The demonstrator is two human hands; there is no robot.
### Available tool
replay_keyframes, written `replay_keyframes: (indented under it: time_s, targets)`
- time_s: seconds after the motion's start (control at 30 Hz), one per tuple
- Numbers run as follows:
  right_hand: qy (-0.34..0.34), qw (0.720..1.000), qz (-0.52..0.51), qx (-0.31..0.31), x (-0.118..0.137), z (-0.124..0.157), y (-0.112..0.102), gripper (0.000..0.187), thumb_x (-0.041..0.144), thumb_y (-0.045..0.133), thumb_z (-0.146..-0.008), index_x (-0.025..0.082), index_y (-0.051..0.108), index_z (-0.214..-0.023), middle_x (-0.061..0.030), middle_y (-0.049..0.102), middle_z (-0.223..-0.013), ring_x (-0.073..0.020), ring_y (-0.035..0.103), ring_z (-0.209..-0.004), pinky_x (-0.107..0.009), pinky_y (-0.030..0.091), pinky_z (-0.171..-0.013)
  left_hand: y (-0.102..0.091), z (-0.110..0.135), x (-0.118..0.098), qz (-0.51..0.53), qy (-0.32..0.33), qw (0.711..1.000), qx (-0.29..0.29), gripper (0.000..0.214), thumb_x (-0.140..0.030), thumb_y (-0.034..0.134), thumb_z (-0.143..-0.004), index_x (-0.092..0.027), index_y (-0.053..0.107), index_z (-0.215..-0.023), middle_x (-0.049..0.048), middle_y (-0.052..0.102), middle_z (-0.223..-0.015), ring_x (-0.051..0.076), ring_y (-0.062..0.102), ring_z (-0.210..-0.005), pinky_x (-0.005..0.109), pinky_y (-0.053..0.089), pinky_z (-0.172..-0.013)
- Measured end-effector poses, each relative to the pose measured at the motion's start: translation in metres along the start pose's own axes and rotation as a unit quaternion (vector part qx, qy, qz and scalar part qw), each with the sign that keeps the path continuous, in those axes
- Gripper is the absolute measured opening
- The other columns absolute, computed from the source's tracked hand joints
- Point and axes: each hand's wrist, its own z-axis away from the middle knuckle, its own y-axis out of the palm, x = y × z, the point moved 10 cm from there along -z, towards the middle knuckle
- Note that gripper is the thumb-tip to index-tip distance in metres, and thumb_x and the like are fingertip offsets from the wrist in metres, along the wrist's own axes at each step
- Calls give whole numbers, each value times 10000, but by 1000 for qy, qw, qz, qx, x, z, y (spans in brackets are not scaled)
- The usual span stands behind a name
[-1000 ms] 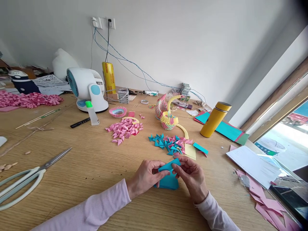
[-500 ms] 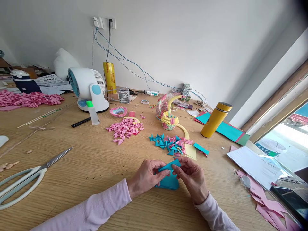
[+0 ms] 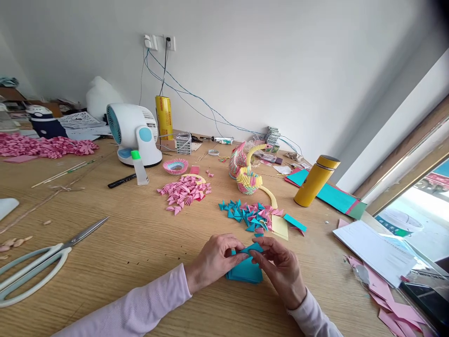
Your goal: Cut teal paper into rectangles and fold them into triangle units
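Pinched between the fingertips of the left hand [image 3: 219, 255] and the right hand [image 3: 278, 260], a small folded piece of matt turquoise paper [image 3: 253, 247] is held just above a neat stack of flat turquoise paper rectangles [image 3: 245, 271], laid toward the near edge of the wood-grained worktop [image 3: 133, 234]. Both grips are kept narrow, thumbs bent inward, and the far part of the stack is blocked from view by the fingers. Beyond the hands, a loose heap of sharp-pointed turquoise and pink paper triangles [image 3: 242, 213] is spread, with a pale yellow paper square [image 3: 279, 228] set at its right side. Behind it stands a ridged, curved figure of interlocked coloured paper [image 3: 248, 182]; to its left, a pile of pink folded paper triangles [image 3: 184, 191] is scattered. Toward the left edge, metal scissors with pale looped handles [image 3: 52, 262] are left spread at the grips. A glossy yellow cylindrical flask [image 3: 315, 182] is stood toward the right edge, and a rounded white plastic fan [image 3: 131, 131] toward the back left corner.
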Motion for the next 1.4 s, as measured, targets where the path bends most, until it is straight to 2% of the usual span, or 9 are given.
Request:
replay_keyframes:
  time_s: [0.1,0.2,0.3,0.47,0.67,0.83,1.07,1.27,1.4]
  targets:
    - [7,1000,-13,13,1,-1,3,315,348,741,-731,194,657,-992,-27,673,-717,-147,642,-575,-229,490,-496,-3,0,-1,34,-7,999,-13,240,-351,641,-795,-136,740,-756,14,595,-634,102,495,-580,198,355,-542]
    - [34,999,-33,27,-2,-2,7,265,393,727,-735,168,661,-857,-37,666,-654,-144,611,-552,-223,467,-469,-4,0,4,85,-29,996,-22,250,-359,652,-781,-130,754,-779,19,596,-631,106,485,-589,199,354,-536]
    - [59,997,-44,17,-5,-3,6,289,431,734,-715,162,627,-708,-30,637,-559,-131,562,-500,-217,434,-440,0,1,10,132,-57,990,-13,255,-359,664,-766,-126,760,-803,27,612,-655,107,482,-598,196,360,-537]
    - [67,996,-52,7,1,-3,4,314,453,742,-699,161,629,-684,-25,629,-545,-129,542,-495,-227,434,-460,7,1,15,180,-86,980,11,296,-393,662,-752,-113,750,-794,25,615,-672,102,467,-589,196,352,-532]
    - [50,996,-71,-5,9,-4,2,339,488,643,-793,164,636,-694,-23,609,-584,-121,523,-525,-224,444,-489,4,0,16,180,-89,980,-3,331,-406,655,-759,-81,718,-756,2,525,-614,90,394,-563,205,300,-507]
    - [64,996,-55,19,1,-4,11,330,483,680,-762,156,638,-743,-15,584,-563,-119,508,-513,-217,430,-464,-1,1,14,171,-76,982,-32,340,-416,645,-768,-95,653,-655,-25,438,-574,84,360,-554,202,280,-500]
    - [45,998,-45,15,-1,-1,12,327,471,678,-767,166,592,-687,10,540,-520,-99,462,-466,-207,390,-442,5,1,8,92,-59,994,5,364,-450,624,-779,-98,684,-708,-22,464,-586,84,364,-547,208,271,-502]
    - [37,999,-32,22,6,0,12,320,459,668,-779,165,592,-680,7,545,-534,-102,459,-473,-215,374,-451,9,2,8,54,-64,996,31,369,-431,561,-826,-105,691,-715,-42,400,-519,70,312,-495,206,223,-460]
    - [37,997,-64,-23,10,-3,0,301,445,674,-781,175,579,-686,6,554,-553,-109,466,-493,-224,389,-470,11,4,8,71,-80,993,50,347,-403,549,-829,-102,693,-734,-19,516,-555,73,345,-493,202,247,-459]
